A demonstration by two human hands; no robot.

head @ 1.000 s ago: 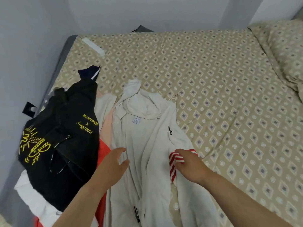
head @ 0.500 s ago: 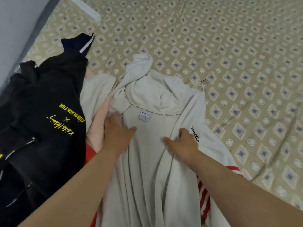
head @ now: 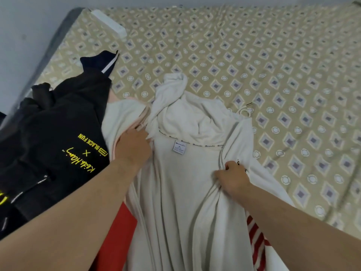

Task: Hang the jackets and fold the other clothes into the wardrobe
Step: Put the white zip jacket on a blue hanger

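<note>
A white hooded jacket (head: 187, 173) lies open on the bed, lining up, hood toward the far side, with a size label at the neck. My left hand (head: 132, 147) grips the jacket's left front edge near the collar. My right hand (head: 231, 178) pinches the right front edge by the zip, just below the small black lettering. A black garment with yellow print (head: 58, 149) lies to the left. Under the jacket show a red garment (head: 115, 231) and a red-and-white striped piece (head: 256, 241).
The bed (head: 273, 75) has a beige sheet with a diamond pattern. A white flat object (head: 109, 23) lies at the far left corner. A dark navy piece (head: 99, 62) pokes out above the black garment. A grey wall runs along the left.
Both hands went from the jacket's lower part up to its collar area. The left hand moved from resting flat to gripping the left edge; the right hand now pinches the right front edge.
</note>
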